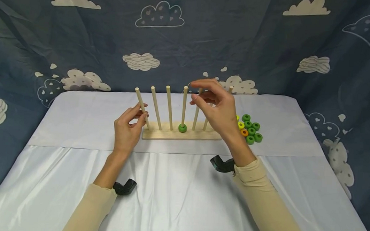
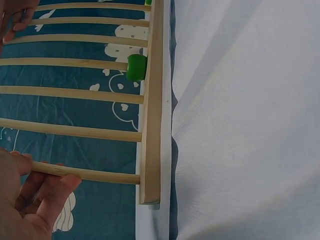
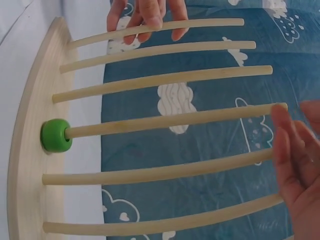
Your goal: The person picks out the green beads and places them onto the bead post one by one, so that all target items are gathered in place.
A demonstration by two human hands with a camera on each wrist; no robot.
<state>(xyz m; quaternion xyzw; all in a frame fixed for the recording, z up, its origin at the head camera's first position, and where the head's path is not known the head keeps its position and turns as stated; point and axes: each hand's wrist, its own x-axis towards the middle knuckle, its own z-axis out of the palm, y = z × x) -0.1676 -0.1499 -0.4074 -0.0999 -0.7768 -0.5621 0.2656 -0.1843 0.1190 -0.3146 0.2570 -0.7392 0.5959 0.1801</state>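
A wooden board (image 1: 159, 135) carries a row of several upright wooden pegs. At its left end my left hand (image 1: 128, 126) pinches the leftmost peg (image 2: 100, 175) between thumb and fingers, part of the way up. One green bead (image 1: 182, 128) sits at the bottom of the middle peg (image 1: 184, 105), against the board. Close to that peg's top is my right hand (image 1: 218, 105), its fingers loosely bent and holding nothing. In the right wrist view its fingertips overlap the peg's tip; whether they touch it I cannot tell. The hand partly hides the pegs on the right.
To the right of the board lies a cluster of loose beads: several green beads (image 1: 251, 131), yellow beads (image 1: 241, 125) and an orange bead (image 1: 244, 132). My right forearm partly covers the cluster. A white cloth (image 1: 175, 184) covers the table, with a dark cloud-patterned curtain (image 1: 207, 43) behind.
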